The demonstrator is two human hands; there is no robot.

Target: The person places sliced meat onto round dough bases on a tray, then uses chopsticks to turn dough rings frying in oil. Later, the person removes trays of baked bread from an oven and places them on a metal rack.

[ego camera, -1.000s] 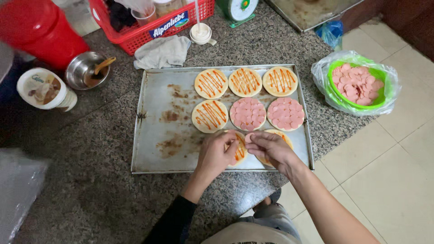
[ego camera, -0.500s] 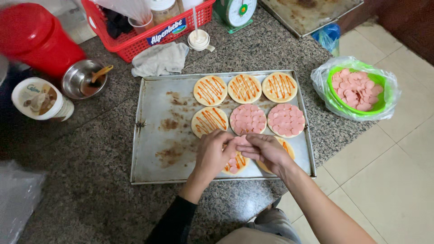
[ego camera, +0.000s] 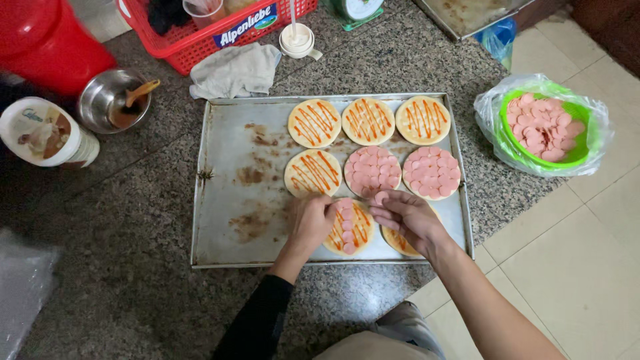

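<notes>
Left hand (ego camera: 311, 222) pressing sausage slices onto sauced dough round (ego camera: 349, 228) lying directly under fingertips; right hand (ego camera: 405, 215), just beside, pinching one slice (ego camera: 381, 197) (row half-laid).

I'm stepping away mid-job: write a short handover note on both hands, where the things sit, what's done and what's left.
Left hand: on the front dough round, placing sausage slices.
Right hand: holding a few slices over the tray, above a second front round.
Supply: green bowl of slices, on the floor right of the tray.
Done: two middle-row rounds fully covered with slices.
Left: finish the front round, then the round under the right hand, the three sauced back rounds and the left middle round.
</notes>
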